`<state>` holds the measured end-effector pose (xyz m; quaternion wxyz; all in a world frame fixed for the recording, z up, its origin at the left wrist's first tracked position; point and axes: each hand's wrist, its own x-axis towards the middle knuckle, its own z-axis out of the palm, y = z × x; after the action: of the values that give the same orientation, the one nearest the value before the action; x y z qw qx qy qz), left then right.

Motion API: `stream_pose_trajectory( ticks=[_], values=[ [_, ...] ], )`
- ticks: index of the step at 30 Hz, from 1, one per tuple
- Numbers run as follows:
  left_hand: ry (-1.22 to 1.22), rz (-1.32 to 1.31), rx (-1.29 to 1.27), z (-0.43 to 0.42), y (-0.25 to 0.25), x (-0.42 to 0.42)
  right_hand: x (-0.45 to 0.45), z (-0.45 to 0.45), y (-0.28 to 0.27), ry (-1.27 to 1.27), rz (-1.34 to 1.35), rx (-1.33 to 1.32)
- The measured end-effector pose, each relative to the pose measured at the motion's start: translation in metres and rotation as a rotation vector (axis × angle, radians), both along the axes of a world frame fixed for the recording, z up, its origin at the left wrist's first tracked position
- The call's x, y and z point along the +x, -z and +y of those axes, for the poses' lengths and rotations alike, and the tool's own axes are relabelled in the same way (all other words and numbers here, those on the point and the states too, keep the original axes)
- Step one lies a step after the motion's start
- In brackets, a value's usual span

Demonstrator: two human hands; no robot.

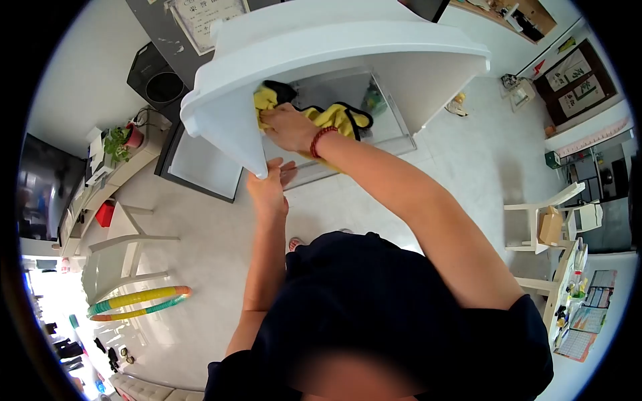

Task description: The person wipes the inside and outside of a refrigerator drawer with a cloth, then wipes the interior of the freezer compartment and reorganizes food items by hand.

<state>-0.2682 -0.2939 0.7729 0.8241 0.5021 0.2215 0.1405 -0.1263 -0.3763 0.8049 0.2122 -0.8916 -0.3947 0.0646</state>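
A large white plastic drawer (334, 41) is tilted up in front of me, its open side facing down toward me. My left hand (269, 190) grips the drawer's lower left corner, thumb and fingers on either side of the edge. My right hand (289, 128), with a red beaded bracelet on the wrist, presses a yellow cloth (341, 119) with black edging against the inside of the drawer's left wall. Part of the cloth hangs loose to the right of the hand. Behind it shows a clear plastic bin (394, 117).
A grey cabinet front (160, 30) with a paper certificate stands behind, its dark-framed open part (204, 167) jutting out at left. White chairs (130, 244) (538, 217) stand on both sides. A coloured hoop (140, 302) lies at lower left.
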Motion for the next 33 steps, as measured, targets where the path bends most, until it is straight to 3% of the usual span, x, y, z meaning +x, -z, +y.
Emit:
stream_pose_trajectory(
  ticks=[5, 7, 11, 14, 15, 18, 19, 23, 26, 28, 30, 33],
  values=[
    [-0.075, -0.041, -0.079, 0.006, 0.024, -0.002, -0.039, -0.065, -0.022, -0.353, 0.3, -0.11],
    [-0.057, 0.006, -0.086, 0.009, 0.024, -0.002, -0.037, -0.09, -0.025, -0.302, 0.164, -0.097],
    [-0.058, 0.023, -0.064, 0.017, 0.025, -0.005, -0.028, -0.13, -0.059, 0.006, 0.049, -0.467],
    [-0.064, 0.037, -0.016, 0.015, 0.02, -0.002, -0.024, -0.127, -0.072, 0.279, -0.029, -0.377],
    [-0.063, 0.033, -0.002, 0.016, 0.019, 0.001, -0.029, -0.123, -0.077, 0.4, -0.116, -0.081],
    [-0.058, 0.021, 0.034, 0.017, 0.016, 0.001, 0.018, -0.119, -0.051, 0.493, -0.451, 0.186],
    [-0.061, 0.013, 0.039, 0.018, 0.013, 0.003, 0.031, -0.108, -0.041, 0.541, -0.393, 0.091],
    [-0.054, 0.016, 0.125, 0.015, -0.011, 0.002, 0.072, -0.062, 0.055, 0.497, -0.68, -0.077],
    [-0.064, -0.06, 0.19, 0.027, 0.0, 0.01, 0.035, -0.011, 0.016, 0.293, -0.227, 0.089],
    [-0.056, -0.022, 0.171, 0.035, -0.001, 0.012, 0.008, 0.018, -0.006, 0.174, -0.134, 0.082],
    [-0.081, 0.003, 0.164, 0.044, 0.0, 0.012, -0.01, 0.016, 0.007, -0.229, -0.137, 0.254],
    [-0.126, 0.037, 0.117, 0.054, 0.019, 0.009, -0.044, 0.001, -0.022, -0.203, 0.177, -0.006]
  ],
)
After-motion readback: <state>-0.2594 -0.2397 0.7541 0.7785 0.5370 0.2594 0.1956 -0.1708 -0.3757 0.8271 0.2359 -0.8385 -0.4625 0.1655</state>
